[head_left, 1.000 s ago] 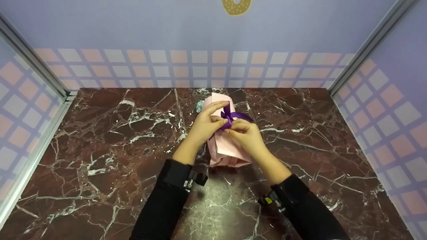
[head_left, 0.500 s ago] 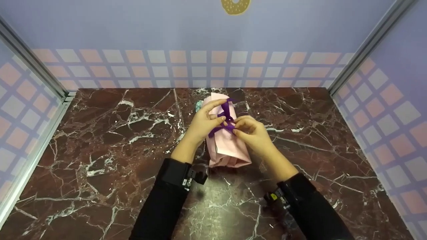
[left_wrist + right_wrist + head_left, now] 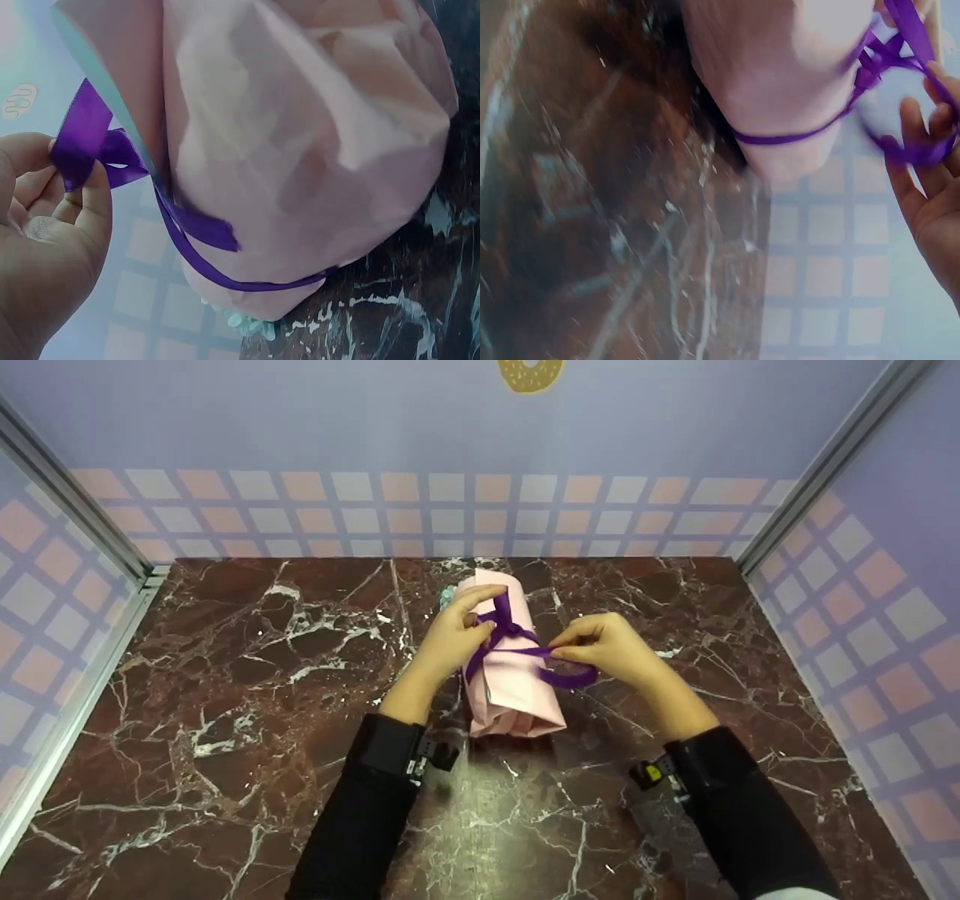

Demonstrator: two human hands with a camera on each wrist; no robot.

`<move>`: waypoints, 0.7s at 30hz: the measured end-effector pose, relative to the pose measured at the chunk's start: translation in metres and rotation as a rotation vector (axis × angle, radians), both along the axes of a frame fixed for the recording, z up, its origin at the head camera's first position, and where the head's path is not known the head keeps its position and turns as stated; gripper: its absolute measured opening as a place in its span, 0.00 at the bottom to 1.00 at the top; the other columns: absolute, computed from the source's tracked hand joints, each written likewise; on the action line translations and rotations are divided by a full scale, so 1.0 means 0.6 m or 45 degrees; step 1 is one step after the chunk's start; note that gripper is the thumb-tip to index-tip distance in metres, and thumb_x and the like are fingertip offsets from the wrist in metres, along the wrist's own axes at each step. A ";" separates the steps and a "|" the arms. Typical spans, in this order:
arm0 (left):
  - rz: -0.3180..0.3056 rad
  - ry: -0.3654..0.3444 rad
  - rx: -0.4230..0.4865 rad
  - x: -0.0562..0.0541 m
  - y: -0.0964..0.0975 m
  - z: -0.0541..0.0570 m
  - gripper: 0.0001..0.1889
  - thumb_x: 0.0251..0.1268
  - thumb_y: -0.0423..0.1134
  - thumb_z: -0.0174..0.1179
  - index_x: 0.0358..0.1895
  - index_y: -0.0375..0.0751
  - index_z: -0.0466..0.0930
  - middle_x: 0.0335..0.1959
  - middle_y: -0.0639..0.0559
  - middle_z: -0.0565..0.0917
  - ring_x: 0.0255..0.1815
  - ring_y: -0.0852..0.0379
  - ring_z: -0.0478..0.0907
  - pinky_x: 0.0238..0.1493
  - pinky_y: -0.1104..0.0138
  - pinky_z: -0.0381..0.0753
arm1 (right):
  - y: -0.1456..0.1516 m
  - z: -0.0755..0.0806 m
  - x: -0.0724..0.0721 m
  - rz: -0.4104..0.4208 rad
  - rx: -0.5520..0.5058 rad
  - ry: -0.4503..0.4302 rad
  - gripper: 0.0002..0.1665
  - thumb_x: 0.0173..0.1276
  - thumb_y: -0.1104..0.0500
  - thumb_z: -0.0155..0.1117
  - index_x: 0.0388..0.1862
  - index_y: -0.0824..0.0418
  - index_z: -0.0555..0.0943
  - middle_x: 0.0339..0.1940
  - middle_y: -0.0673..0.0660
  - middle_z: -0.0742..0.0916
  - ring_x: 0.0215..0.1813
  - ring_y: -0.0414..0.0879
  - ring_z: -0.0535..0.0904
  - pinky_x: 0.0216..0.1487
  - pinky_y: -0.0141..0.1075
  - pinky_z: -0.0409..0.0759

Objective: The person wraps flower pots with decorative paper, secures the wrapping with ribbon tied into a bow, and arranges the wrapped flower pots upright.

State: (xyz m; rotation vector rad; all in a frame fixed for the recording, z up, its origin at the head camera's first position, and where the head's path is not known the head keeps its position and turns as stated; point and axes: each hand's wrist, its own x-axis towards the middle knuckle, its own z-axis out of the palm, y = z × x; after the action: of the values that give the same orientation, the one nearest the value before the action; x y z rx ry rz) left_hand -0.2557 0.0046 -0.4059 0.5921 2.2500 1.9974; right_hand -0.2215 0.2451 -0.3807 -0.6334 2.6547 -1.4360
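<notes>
A pink paper-wrapped bundle (image 3: 521, 694) lies lengthwise on the marble-patterned table. Purple ribbon (image 3: 247, 286) runs round its middle, with a knot of crossed strands on top. At the knot's left, my left hand (image 3: 454, 634) pinches an upright length of the ribbon between thumb and fingers. To the right of the bundle, my right hand (image 3: 619, 649) pinches a strand drawn out sideways from the knot. A loose curl of ribbon hangs below those fingers. Pale blue petal-like pieces (image 3: 255, 326) show at the bundle's far end.
The brown marbled table (image 3: 262, 682) reaches back to a lilac wall (image 3: 337, 427) with pink and white checks. Side walls (image 3: 892, 585) stand at left and right. Each black sleeve carries a small wrist camera (image 3: 442, 755).
My right hand has moved away from the knot to the right, pulling a ribbon strand out with it. My left hand stays near the knot, still holding its length of ribbon.
</notes>
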 end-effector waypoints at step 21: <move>0.119 0.242 -0.358 -0.014 0.002 -0.008 0.29 0.60 0.21 0.54 0.66 0.43 0.74 0.69 0.47 0.70 0.67 0.52 0.66 0.64 0.63 0.68 | -0.039 -0.034 -0.074 -0.207 0.100 0.071 0.04 0.58 0.64 0.70 0.32 0.64 0.88 0.27 0.53 0.85 0.28 0.43 0.76 0.28 0.29 0.75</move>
State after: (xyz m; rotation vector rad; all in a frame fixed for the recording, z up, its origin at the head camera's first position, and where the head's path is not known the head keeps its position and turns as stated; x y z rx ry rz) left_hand -0.2643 0.0059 -0.4108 0.6829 2.6539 1.6771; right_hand -0.2658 0.2220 -0.4013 -0.4672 2.8491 -1.3607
